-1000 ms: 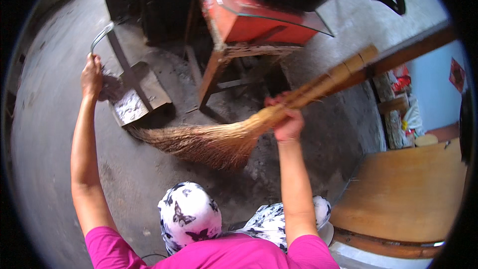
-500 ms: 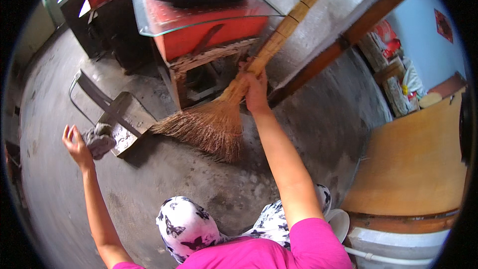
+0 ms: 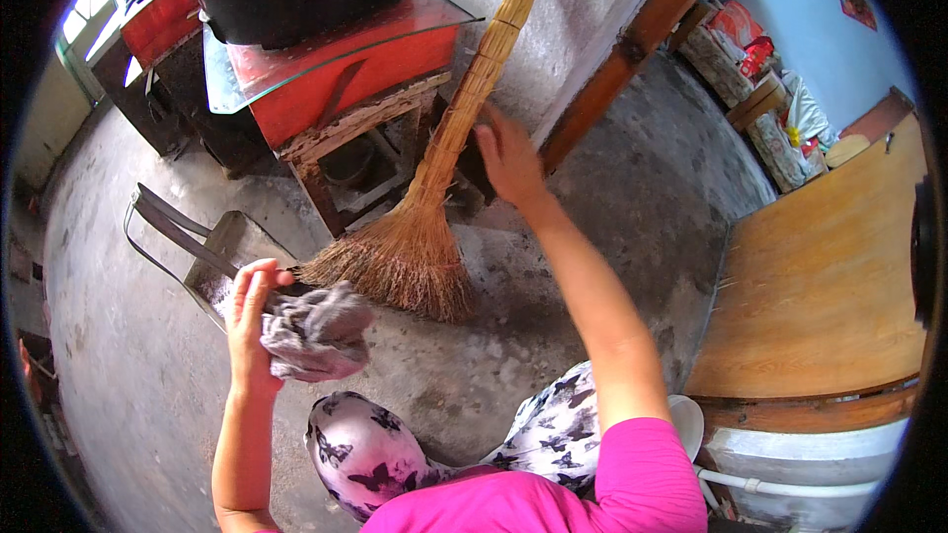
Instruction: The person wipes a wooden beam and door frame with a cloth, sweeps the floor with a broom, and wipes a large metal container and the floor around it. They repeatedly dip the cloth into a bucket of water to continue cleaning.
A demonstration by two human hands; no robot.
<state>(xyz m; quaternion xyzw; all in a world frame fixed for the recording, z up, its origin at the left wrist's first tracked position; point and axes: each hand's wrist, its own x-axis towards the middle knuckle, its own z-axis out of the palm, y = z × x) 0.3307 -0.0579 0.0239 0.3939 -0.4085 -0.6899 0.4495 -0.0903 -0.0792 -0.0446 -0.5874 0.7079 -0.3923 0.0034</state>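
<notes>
Clutching a crumpled grey rag (image 3: 314, 331), left hand (image 3: 252, 311); right hand (image 3: 511, 160) spread beside the bristly straw broom (image 3: 434, 207).

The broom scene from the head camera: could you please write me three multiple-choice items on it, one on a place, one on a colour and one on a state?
1. Where does the dustpan lie?
A. On the concrete floor, left of the broom's bristles
B. On the wooden table
C. On the red stand

2. What colour is the cloth?
A. Yellow
B. Grey
C. Blue

3. How does the broom stand?
A. Flat on the floor
B. Lifted off the floor
C. Upright, bristles on the floor, handle leaning at the wall

Answers:
1 A, it lies on the floor beside the bristles.
2 B, the bundle in the left hand is grey.
3 C, bristles are down and the right hand is at the handle.
</notes>
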